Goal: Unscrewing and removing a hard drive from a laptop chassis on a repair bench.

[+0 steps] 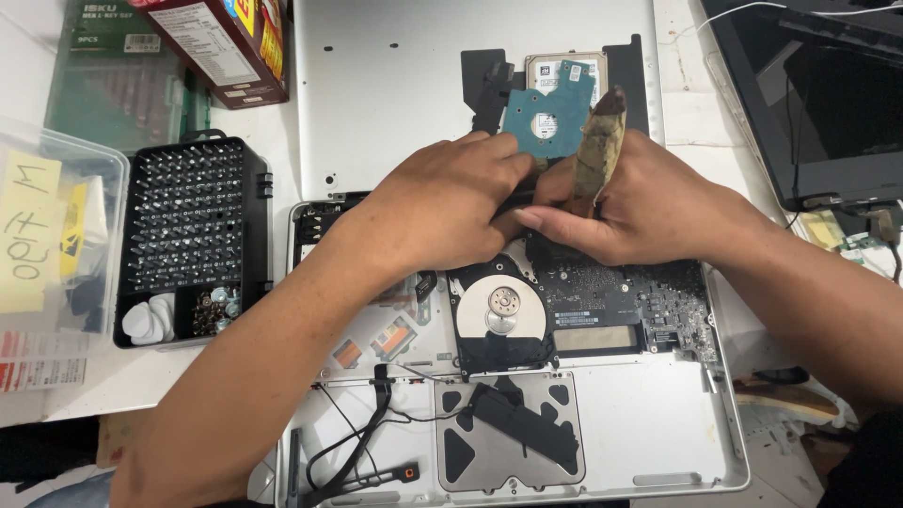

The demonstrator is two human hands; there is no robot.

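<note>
Hands inside an opened laptop

Bit case (193,235) sits left; my left hand (442,202) and right hand (640,198) both pinch a dark part at the laptop chassis (658,442) back edge, bottom cover (395,85) already off, boards remaining.

Matt silver metal forms the opened laptop shell (649,423); a glossy mirror-bright platter (501,310) gleams at centre, a smooth teal circuit board (550,118) beyond, a black plastic bit case (193,235) left.
</note>
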